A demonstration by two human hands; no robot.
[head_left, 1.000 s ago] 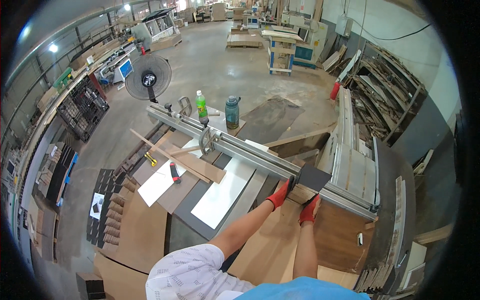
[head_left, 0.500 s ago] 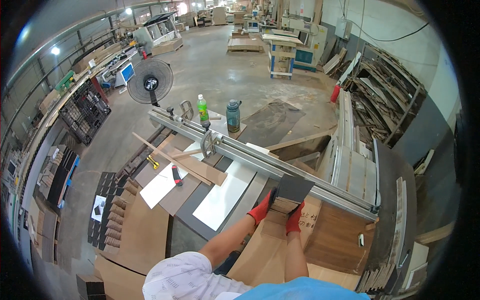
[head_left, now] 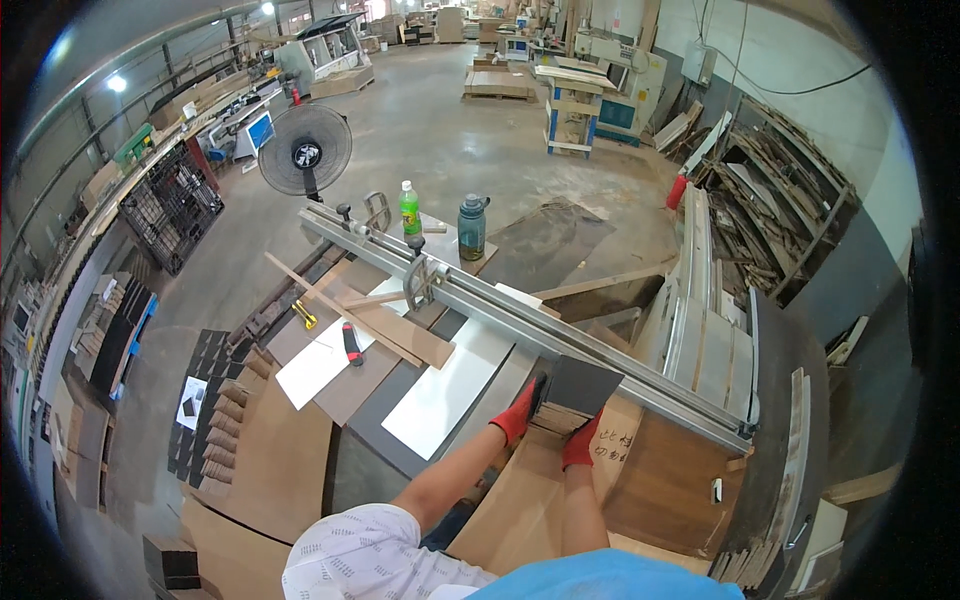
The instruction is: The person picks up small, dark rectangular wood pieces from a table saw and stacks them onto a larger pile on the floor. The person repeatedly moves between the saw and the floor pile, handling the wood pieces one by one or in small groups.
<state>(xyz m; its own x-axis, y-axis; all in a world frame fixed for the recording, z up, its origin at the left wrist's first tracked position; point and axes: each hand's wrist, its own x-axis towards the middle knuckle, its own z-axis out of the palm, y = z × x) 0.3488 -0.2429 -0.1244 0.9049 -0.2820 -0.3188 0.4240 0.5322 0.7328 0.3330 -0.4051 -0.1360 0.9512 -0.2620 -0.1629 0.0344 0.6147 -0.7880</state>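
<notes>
A stack of small boards (head_left: 583, 385) with dark top faces and brown edges sits near the long metal rail. My left hand (head_left: 519, 413), in a red glove with a black palm, presses along the stack's left side. Gripping the opposite side near its lower right corner is my right hand (head_left: 581, 444), gloved the same way. Most fingertips are hidden by the stack. Beneath it lies a light brown panel (head_left: 520, 500), with handwriting on a board to the right.
The metal rail (head_left: 500, 310) crosses beyond my hands. White panels (head_left: 450, 385), a red-and-black utility knife (head_left: 352, 344) and a yellow tape measure (head_left: 306, 315) lie left. A green bottle (head_left: 410, 212) and blue bottle (head_left: 472, 228) stand behind the rail. A fan (head_left: 306, 152) stands farther off.
The stack has shifted slightly and its front edges sit lower in view. My right hand has slid a little down and left along its side. The view has turned slightly.
</notes>
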